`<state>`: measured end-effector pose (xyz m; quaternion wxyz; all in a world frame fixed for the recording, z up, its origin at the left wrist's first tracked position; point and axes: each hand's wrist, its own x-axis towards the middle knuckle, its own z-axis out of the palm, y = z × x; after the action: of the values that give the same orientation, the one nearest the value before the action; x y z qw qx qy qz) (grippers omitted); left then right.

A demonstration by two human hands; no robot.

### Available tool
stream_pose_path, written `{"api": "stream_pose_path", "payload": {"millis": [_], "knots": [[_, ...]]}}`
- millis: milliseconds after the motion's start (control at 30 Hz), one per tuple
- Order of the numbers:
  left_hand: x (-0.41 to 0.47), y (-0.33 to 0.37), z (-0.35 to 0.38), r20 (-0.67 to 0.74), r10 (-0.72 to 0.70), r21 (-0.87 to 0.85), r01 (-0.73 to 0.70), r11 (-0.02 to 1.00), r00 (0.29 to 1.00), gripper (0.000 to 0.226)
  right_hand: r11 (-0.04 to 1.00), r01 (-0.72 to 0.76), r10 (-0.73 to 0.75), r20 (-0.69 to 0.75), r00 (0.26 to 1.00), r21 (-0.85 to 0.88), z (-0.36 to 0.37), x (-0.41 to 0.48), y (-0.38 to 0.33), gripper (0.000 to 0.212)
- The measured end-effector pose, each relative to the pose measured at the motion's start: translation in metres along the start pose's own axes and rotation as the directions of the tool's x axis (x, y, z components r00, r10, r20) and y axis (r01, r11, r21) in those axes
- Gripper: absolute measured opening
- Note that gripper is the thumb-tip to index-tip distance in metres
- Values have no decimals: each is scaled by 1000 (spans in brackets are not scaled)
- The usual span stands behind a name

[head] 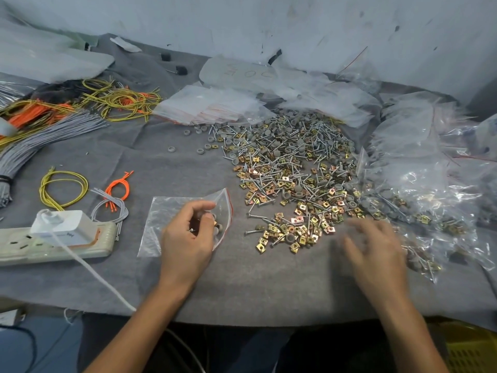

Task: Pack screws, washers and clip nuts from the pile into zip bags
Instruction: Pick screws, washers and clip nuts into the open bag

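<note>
**Worktop**: covered in grey cloth, which probably kept small parts from rolling.

**Pile**: lay right of centre, a loose mix of screws, grey washers and brass-coloured clip nuts. Its near edge was thinned out within reach of both hands, likely for picking.

**Zip bag**: clear with a red seal strip, flat on the worktop just left of the pile. Its mouth faced the parts, so loading was a short trip.

**Left hand**: rested over the bag's mouth end. The fingers were curled round a few parts; two washers and a screw tip showed beside the thumb. Whether it also pinched the bag's lip could not be told. Judged to be gathering a count before it went in.

**Right hand**: palm down at the near right edge of the pile, blurred. The fingers looked spread and fairly straight, with nothing seen held.

**Empty bags**: stacked at the far side behind the pile as ready stock.

**Filled bags**: heaped on the right, clear of the working area.

**Other items, left side**: yellow cord loops, orange cords, a grey cord bundle, and a power strip with a white charger plugged in. None belonged to this packing job.
</note>
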<state>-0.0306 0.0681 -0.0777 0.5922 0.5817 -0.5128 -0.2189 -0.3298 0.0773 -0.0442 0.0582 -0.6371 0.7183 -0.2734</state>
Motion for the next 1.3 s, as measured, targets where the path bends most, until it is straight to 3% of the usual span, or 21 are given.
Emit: {"api": "stream_pose_path", "payload": {"millis": [133,300,533,733,867,1100,1300], "knots": [[0,-1,0,1,4,7,-4,1000,1000,19,947,236,-287,251,924,216,28,-19,-64,6],[0,-1,0,1,10,13,-10,1000,1000,20,953,283,-303,351,886,107,52,-23,-84,19],[1,-3,0,5,7,11,-7,1000,1000,19,954,292,-297,317,901,63,55,-21,-84,19],[0,-1,1,4,14,2,-14,1000,1000,19,908,274,-361,262,895,317,55,-21,-108,11],[1,-2,0,6,23,8,-23,1000,1000,20,866,305,-412,219,884,397,64,-12,-135,11],[1,-2,-1,12,33,20,-33,999,999,24,904,374,-419,263,869,207,81,1,-156,15],[0,2,0,7,-14,-21,14,1000,1000,19,914,266,-333,190,924,307,56,28,-112,5]]}}
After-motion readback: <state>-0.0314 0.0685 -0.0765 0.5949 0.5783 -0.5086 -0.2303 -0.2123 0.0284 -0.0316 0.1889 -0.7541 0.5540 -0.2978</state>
